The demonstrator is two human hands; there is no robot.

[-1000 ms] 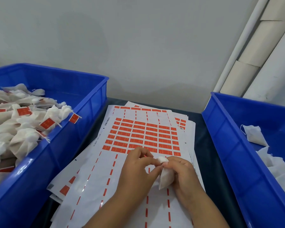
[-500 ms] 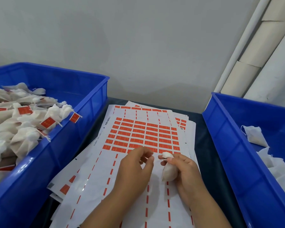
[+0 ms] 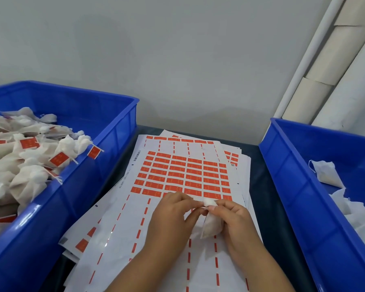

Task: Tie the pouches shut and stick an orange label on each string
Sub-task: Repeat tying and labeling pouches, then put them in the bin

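Note:
A small white pouch [image 3: 211, 226] hangs over the label sheets, its gathered top sticking up between my hands. My right hand [image 3: 233, 220] grips the pouch by its neck. My left hand [image 3: 173, 216] pinches at the pouch's neck from the left side; the string itself is too thin to make out. Under both hands lies a sheet of orange labels [image 3: 181, 173], with its lower rows peeled off.
The blue bin on the left [image 3: 105, 144] holds several tied pouches with orange labels [image 3: 59, 159]. The blue bin on the right [image 3: 287, 186] holds several open white pouches [image 3: 327, 173]. More label sheets are stacked under the top one. A grey wall stands behind.
My hands came apart half a second ago, and now my left hand has gone back to the pouch's neck. The pouch stays in my right hand.

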